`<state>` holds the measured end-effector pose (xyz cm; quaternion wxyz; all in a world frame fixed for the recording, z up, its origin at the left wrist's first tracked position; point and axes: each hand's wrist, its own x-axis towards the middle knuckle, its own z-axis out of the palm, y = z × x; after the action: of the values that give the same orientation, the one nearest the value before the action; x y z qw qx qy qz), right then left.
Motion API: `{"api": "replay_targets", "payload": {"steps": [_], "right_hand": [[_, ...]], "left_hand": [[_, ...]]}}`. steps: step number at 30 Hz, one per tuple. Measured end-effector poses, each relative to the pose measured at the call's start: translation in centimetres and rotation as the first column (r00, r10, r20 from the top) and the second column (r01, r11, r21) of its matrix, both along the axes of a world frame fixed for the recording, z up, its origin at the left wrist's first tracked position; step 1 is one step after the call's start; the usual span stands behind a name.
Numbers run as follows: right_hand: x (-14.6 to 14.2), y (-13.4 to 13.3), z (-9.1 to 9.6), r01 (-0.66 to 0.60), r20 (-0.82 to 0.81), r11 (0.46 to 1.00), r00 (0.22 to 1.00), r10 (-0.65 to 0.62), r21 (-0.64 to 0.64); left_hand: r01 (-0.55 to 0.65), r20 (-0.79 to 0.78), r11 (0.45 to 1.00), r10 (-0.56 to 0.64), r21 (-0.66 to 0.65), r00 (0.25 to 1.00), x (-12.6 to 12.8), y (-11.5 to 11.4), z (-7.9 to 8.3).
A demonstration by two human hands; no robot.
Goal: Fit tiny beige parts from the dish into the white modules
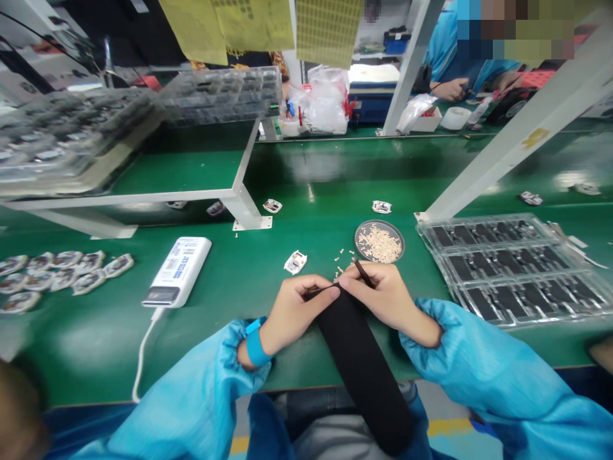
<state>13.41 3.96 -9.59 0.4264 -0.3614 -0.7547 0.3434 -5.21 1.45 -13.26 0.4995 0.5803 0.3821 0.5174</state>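
Both my hands meet over the bench at the top end of a wide black fabric strap, which hangs down past the bench edge over my lap. My left hand is closed, its thumb and fingers pinching the strap's end. My right hand is closed too, fingertips at the same end, with a thin dark stick-like tool held across its fingers. What lies between the fingertips is too small to make out. Just beyond, a round dark dish holds many small beige pieces, and several more lie loose beside it.
A white part sits left of the dish; several similar parts cluster far left. A white power bank with cable lies nearby. Clear trays of black pieces stand right. A raised shelf and slanted post frame the bench. A co-worker's hand shows behind.
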Motion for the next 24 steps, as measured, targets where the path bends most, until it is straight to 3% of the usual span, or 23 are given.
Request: {"api": "replay_targets", "payload": {"steps": [7, 13, 24], "right_hand": [[0.02, 0.06, 0.24, -0.046, -0.056, 0.995, 0.998, 0.041, -0.093], [-0.01, 0.00, 0.07, 0.009, -0.017, 0.996, 1.000, -0.011, -0.090], [-0.01, 0.00, 0.24, -0.042, -0.066, 0.991, 0.997, 0.034, -0.131]], "left_hand": [[-0.010, -0.005, 1.000, 0.010, 0.013, 1.000, 0.01, -0.06, 0.04], [-0.007, 0.000, 1.000, 0.007, 0.008, 1.000, 0.07, -0.02, 0.00], [-0.015, 0.000, 1.000, 0.015, 0.007, 1.000, 0.02, -0.12, -0.11]]}}
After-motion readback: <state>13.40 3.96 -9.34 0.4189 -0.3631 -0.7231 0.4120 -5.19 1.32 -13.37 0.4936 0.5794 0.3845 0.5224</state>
